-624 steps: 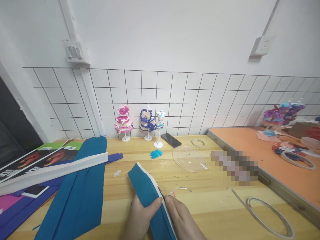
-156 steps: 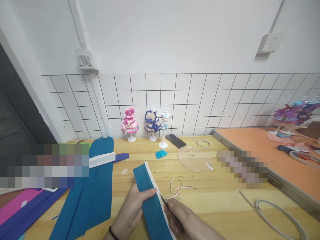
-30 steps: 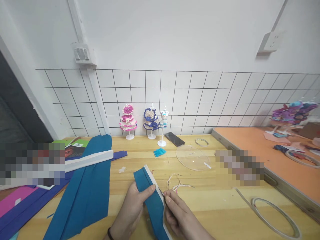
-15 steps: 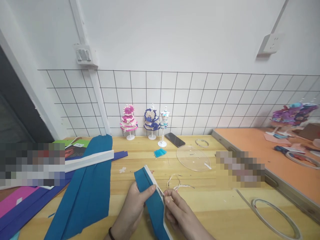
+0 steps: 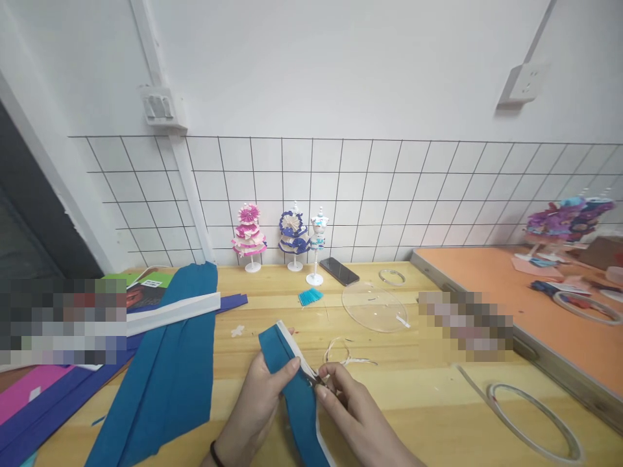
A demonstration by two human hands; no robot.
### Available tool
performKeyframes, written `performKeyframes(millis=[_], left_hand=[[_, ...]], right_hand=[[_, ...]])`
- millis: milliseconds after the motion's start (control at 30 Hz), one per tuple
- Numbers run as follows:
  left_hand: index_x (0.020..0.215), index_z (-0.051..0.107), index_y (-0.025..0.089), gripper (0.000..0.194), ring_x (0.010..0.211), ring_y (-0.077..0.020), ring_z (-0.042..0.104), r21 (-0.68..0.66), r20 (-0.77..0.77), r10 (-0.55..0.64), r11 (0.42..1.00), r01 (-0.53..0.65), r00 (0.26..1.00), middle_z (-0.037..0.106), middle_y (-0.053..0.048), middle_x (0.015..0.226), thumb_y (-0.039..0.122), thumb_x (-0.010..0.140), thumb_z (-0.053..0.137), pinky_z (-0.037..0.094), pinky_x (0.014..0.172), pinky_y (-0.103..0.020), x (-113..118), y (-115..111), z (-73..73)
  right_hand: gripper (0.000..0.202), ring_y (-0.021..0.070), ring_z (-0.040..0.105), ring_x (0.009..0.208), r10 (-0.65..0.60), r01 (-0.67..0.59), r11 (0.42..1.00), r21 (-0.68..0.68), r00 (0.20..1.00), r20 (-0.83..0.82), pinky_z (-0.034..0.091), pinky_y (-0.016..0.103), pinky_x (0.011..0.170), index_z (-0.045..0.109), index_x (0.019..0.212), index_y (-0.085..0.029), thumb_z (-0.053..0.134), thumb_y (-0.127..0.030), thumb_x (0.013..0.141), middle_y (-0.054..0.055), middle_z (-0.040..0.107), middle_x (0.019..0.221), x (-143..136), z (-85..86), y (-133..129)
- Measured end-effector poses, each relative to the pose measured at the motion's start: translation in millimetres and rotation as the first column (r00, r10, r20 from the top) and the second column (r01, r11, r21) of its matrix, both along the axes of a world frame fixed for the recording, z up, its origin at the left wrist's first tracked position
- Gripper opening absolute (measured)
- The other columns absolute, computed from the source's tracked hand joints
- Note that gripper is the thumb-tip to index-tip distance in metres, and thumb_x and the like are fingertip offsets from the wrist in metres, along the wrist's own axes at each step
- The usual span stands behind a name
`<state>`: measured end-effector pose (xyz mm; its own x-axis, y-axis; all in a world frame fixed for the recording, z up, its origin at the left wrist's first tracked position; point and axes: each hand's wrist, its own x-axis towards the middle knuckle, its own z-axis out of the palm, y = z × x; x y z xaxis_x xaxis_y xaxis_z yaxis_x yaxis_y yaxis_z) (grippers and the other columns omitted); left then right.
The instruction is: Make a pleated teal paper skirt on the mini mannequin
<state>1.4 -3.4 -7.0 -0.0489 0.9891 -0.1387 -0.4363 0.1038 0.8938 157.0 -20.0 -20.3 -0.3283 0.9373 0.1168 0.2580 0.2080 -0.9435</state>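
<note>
My left hand (image 5: 257,392) is closed on a teal paper strip (image 5: 304,415), its thumb pressed flat on the front near the upper end. A white border (image 5: 294,347) runs down the strip's right side. In the fingers of my right hand (image 5: 353,408) is a small pair of dark metal scissors (image 5: 317,381), largely covered by the fingers. Their blades meet the white border just right of my left thumb. The lower end of the strip runs out of view at the bottom.
Left lie a big teal paper sheet (image 5: 187,350) and a white strip (image 5: 180,311). Behind stand small decorated dress forms (image 5: 293,240) beside a phone (image 5: 339,271). A clear disc (image 5: 372,308), loose string (image 5: 338,353) and a tape ring (image 5: 535,421) lie rightward. An orange board (image 5: 487,272) borders the right.
The scissors at the white border show more plainly now, with my right fingers spread further around them. My left hand keeps its hold, and the view has shifted slightly.
</note>
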Motion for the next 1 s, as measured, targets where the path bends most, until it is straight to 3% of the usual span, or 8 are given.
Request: performKeyframes(millis=[100,233,400,567,700,800,900,1000], left_hand=[[0.127,0.043,0.02,0.071,0.084,-0.0178,0.058,0.0,0.005,0.014,1.0,-0.014,1.0,0.067,-0.002,0.086,0.021,0.062,0.074,0.045,0.073,-0.027,1.4,0.4,-0.8],[0.123,0.048,0.021,0.068,0.08,-0.0176,0.06,-0.017,0.026,0.011,1.0,-0.01,1.0,0.068,-0.003,0.087,0.02,0.06,0.075,0.046,0.07,-0.027,2.9,-0.9,-0.6],[0.112,0.057,0.016,0.058,0.078,-0.0192,0.063,-0.031,0.029,0.01,0.999,-0.009,1.0,0.071,-0.005,0.085,0.019,0.058,0.076,0.049,0.069,-0.028,1.1,-0.5,2.2],[0.112,0.056,0.019,0.057,0.083,-0.0195,0.064,-0.06,0.021,0.077,0.995,-0.076,0.997,0.071,-0.004,0.09,0.017,0.059,0.075,0.05,0.069,-0.027,-6.8,3.5,6.2],[0.108,0.059,0.017,0.048,0.075,-0.0199,0.066,-0.057,0.04,0.055,0.997,-0.052,0.998,0.073,-0.003,0.079,0.017,0.062,0.073,0.051,0.068,-0.029,-15.7,5.5,8.4],[0.11,0.059,0.018,0.046,0.078,-0.0214,0.066,-0.036,0.088,0.01,0.999,-0.007,0.996,0.073,-0.005,0.085,0.016,0.066,0.07,0.051,0.07,-0.031,-19.8,5.2,10.3],[0.113,0.058,0.019,0.049,0.086,-0.0231,0.065,-0.034,0.146,-0.079,0.996,0.085,0.986,0.073,-0.006,0.089,0.014,0.066,0.069,0.05,0.076,-0.031,-18.3,2.8,11.2],[0.112,0.059,0.019,0.049,0.083,-0.0225,0.065,-0.062,0.171,-0.176,0.98,0.188,0.97,0.073,-0.006,0.088,0.013,0.065,0.07,0.049,0.073,-0.03,-12.5,-1.2,10.1]], right_hand=[[0.033,0.0097,0.035,0.053,0.009,-0.037,0.985,-0.171,0.986,-0.166,0.028,0.02,0.049,0.048,0.084,-0.02,0.044,-0.053,0.082,-0.006,0.037,0.059,-3.2,-1.8,1.6],[0.037,0.0064,0.021,0.04,0.04,-0.163,0.905,-0.392,0.952,-0.304,0.015,0.019,0.037,0.044,0.08,-0.02,0.043,-0.058,0.08,-0.009,0.029,0.051,-2.4,-3.1,5.1],[0.032,0.007,0.025,0.046,0.097,-0.135,0.952,-0.276,0.985,-0.146,0.019,0.019,0.039,0.047,0.085,-0.02,0.039,-0.051,0.086,-0.007,0.03,0.057,7.3,0.2,5.8],[0.031,0.0083,0.031,0.051,0.142,-0.147,0.958,-0.244,0.989,-0.037,0.026,0.019,0.045,0.048,0.079,-0.019,0.039,-0.048,0.087,-0.005,0.035,0.062,12.7,8.7,4.5],[0.035,0.0084,0.033,0.05,0.2,-0.218,0.931,-0.293,0.975,-0.093,0.027,0.02,0.046,0.044,0.068,-0.019,0.037,-0.048,0.087,-0.005,0.038,0.057,19.8,15.6,6.8],[0.033,0.007,0.025,0.043,0.178,-0.244,0.916,-0.317,0.958,-0.224,0.02,0.02,0.041,0.047,0.076,-0.019,0.039,-0.05,0.085,-0.008,0.034,0.053,25.2,16.2,11.9],[0.025,0.007,0.031,0.046,0.028,-0.089,0.973,-0.214,0.962,-0.271,0.026,0.019,0.044,0.049,0.087,-0.02,0.056,-0.042,0.078,-0.008,0.035,0.056,24.8,13.1,15.6],[0.019,0.0127,0.048,0.073,-0.061,0.044,0.996,-0.076,0.97,-0.235,0.036,0.021,0.061,0.051,0.083,-0.019,0.064,-0.023,0.07,-0.002,0.05,0.076,18.0,9.4,14.0]])
